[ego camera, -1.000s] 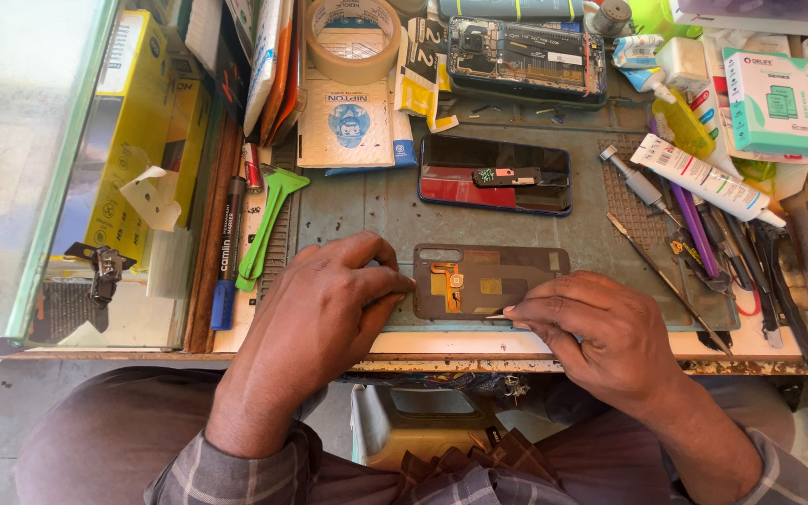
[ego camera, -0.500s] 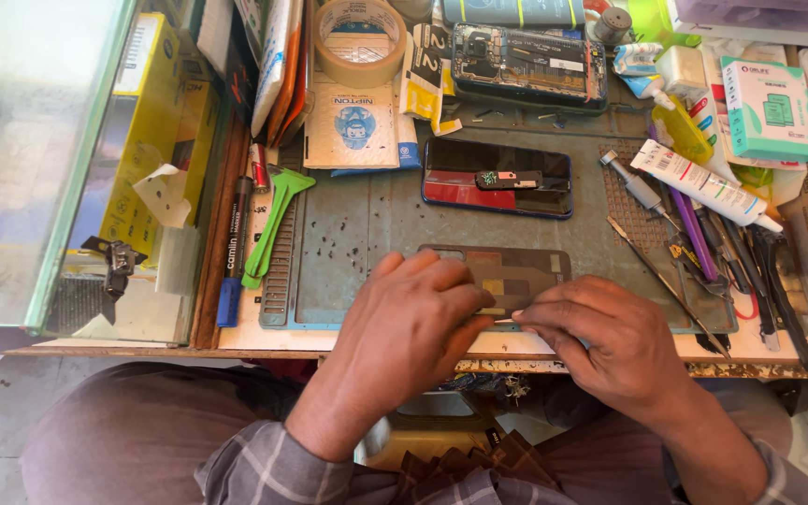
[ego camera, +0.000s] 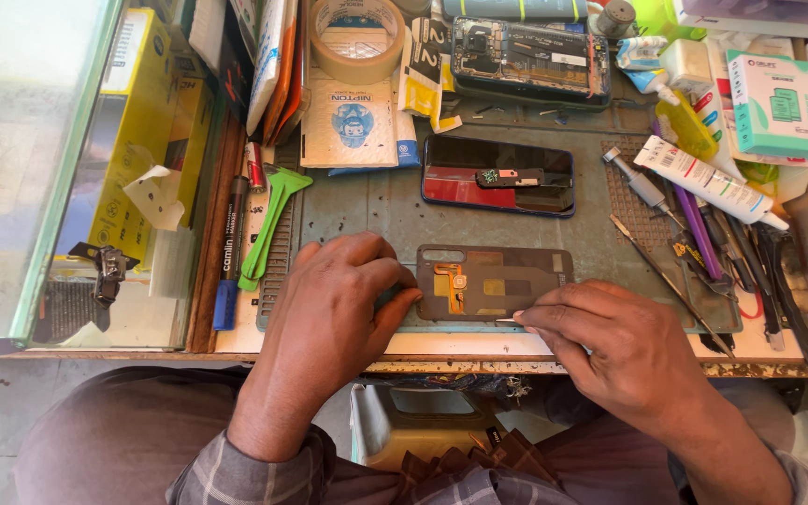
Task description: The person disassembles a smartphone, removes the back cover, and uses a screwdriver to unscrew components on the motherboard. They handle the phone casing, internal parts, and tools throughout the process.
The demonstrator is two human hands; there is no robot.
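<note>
A yellow box (ego camera: pixel 133 140) is seen at nine o'clock; a white pouch with a blue emblem (ego camera: pixel 349 122) at twelve; a teal-and-white carton (ego camera: pixel 776 105) at two; a dark phone screen (ego camera: pixel 498 175) lies centrally, beside a white tube (ego camera: pixel 708 181).

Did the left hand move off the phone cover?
Yes. The left hand slid left: it covered much of the phone cover half a second ago and now touches only its left edge, measured against the grey mat.

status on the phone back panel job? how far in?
Done: back panel is off, lying inside-up on the mat; opened phone sits apart. In hand: left hand steadies the panel, right hand works a thin tool at its lower edge. Left: panel not refitted.
</note>
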